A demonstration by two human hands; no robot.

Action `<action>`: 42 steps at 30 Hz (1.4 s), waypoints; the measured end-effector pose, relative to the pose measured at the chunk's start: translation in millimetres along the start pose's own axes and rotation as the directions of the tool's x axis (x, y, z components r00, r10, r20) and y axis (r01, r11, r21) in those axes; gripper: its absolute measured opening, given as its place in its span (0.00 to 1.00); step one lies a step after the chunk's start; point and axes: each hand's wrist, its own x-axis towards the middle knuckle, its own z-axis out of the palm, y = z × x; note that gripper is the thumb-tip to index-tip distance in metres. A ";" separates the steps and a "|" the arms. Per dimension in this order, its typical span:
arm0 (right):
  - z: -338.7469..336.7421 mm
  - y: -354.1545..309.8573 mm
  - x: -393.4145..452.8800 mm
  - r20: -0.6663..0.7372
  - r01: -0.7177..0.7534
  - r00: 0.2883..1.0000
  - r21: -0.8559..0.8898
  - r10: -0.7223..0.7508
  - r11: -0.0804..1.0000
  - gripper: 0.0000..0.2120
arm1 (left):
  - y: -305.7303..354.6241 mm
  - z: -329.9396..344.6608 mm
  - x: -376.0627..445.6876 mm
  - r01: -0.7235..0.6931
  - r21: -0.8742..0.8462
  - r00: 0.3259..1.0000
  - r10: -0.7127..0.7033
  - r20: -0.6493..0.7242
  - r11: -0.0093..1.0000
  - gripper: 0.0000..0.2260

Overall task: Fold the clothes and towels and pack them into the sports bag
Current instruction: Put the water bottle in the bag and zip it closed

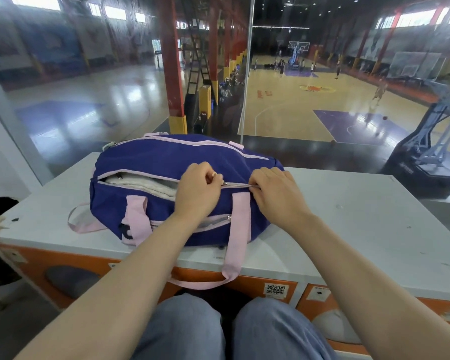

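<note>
One purple sports bag (pixel 172 157) lies on one white desk (pixel 348 209). Two hands are on it: one left hand (pixel 196 189) and one right hand (pixel 276 193). The bag shows two pink carry handles, one (pixel 235 235) hanging over the desk's near edge and one (pixel 235 144) behind the bag, plus one pink shoulder strap loop (pixel 81 224) at its left end. Three zip lines show on the bag: the main zip (pixel 237 185), one front pocket zip (pixel 218 220) and one upper zip (pixel 192 144). One white folded towel (pixel 146 184) shows inside the opening. One QR sticker (pixel 274 289) sits on the desk's front.
</note>
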 end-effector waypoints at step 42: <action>15.8 -48.2 -39.4 0.057 -0.173 0.985 0.258 0.164 0.951 0.17 | -44.7 -52.9 -49.5 -0.180 0.001 0.977 0.178 0.119 0.984 0.06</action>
